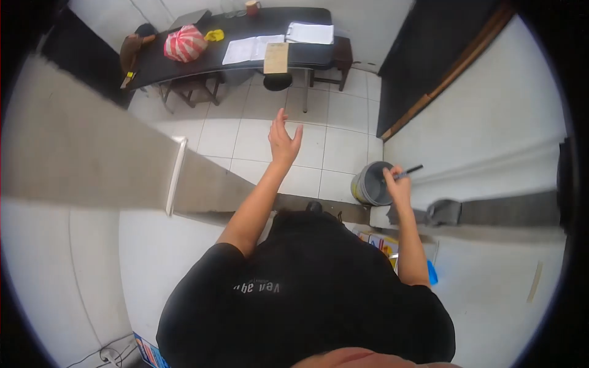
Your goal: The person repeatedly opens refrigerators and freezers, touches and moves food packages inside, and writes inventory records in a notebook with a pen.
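My left hand (283,140) is raised over the tiled floor in the middle, its fingers spread and nothing in them. In my right hand (399,186) is a black marker (415,168), pinched between thumb and fingers, with its dark end pointing right. Part of the marker is hidden by the fingers. Just below and left of that hand stands a grey bucket (364,189), upright on the floor against the wall. Its inside shows only in part.
Ahead, a black table (257,26) bears a red-striped bag (185,44), open papers (251,50), a brown envelope (277,58) and a mug (252,8). Wooden stools (342,58) stand by it. A partition (178,175) juts in from the left; a dark doorway (423,67) is at right.
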Demonstrator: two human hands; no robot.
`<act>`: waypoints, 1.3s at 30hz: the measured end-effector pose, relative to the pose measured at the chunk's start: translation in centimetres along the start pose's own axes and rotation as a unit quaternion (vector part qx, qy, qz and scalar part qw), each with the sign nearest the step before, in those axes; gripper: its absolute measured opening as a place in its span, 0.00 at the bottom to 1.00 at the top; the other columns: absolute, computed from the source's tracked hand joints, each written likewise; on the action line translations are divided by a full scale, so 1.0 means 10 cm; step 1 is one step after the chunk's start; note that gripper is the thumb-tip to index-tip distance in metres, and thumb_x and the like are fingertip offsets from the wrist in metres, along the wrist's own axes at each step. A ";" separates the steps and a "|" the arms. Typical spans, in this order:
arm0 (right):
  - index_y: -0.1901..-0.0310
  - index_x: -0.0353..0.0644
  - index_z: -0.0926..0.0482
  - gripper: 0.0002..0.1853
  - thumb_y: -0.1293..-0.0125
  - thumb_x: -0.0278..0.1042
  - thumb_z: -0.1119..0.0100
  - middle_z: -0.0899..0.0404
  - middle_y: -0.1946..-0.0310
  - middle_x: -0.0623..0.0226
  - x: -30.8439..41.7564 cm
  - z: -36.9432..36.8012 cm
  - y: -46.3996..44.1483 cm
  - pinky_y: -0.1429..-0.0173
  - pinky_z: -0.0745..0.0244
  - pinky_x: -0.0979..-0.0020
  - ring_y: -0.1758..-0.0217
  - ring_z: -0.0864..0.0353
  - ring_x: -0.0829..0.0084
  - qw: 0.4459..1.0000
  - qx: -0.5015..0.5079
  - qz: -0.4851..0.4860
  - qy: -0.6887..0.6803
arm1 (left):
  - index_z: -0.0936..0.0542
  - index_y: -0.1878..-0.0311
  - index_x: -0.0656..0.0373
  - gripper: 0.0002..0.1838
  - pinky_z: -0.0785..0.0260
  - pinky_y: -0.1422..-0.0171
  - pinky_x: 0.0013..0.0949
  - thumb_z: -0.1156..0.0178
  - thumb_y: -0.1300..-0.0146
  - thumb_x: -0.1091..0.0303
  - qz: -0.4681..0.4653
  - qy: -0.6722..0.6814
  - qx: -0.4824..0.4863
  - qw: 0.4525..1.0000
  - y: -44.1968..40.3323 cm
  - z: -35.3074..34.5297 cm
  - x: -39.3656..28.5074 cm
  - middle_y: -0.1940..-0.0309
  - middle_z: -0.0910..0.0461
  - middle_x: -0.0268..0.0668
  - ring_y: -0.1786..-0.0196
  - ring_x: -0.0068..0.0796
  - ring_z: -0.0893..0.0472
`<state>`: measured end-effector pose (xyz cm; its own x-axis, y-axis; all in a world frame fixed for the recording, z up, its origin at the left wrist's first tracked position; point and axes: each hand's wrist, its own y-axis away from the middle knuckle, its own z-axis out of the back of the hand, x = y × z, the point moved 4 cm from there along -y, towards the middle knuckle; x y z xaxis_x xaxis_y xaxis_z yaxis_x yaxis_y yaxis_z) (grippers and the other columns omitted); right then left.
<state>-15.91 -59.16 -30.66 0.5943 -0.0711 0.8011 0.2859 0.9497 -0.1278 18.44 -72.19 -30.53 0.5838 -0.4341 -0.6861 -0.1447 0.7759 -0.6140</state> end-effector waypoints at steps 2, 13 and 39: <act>0.72 0.40 0.25 0.14 0.33 0.40 0.36 0.25 0.82 0.69 0.73 -0.47 -0.92 0.74 0.36 0.75 0.77 0.26 0.81 0.987 0.110 -0.046 -0.108 | 0.29 0.38 0.65 0.27 0.29 0.45 0.42 0.36 0.39 0.68 0.085 -0.036 -0.026 0.995 -0.26 -0.34 0.92 0.51 0.22 0.47 0.50 0.45 0.22; 0.67 0.38 0.22 0.13 0.38 0.36 0.29 0.19 0.76 0.68 1.09 -2.71 -3.05 0.71 0.30 0.75 0.75 0.25 0.81 0.966 0.163 0.121 -0.160 | 0.28 0.37 0.64 0.23 0.33 0.34 0.40 0.44 0.36 0.72 0.384 0.018 -0.269 0.883 -1.41 -1.81 3.91 0.43 0.24 0.47 0.37 0.44 0.26; 0.72 0.41 0.28 0.18 0.39 0.40 0.28 0.26 0.83 0.73 -0.16 -6.28 -7.79 0.76 0.37 0.75 0.81 0.31 0.83 0.963 0.099 -0.169 -0.186 | 0.33 0.29 0.54 0.36 0.53 0.21 0.54 0.44 0.35 0.43 -0.083 -0.168 0.481 0.856 -3.92 -3.74 5.80 0.27 0.40 0.48 0.24 0.50 0.43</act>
<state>8.07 -152.15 -58.67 0.1720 -0.3064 0.9363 0.2442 0.9340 0.2608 28.12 -144.89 -60.83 0.7531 -0.5437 -0.3705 0.5931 0.8047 0.0246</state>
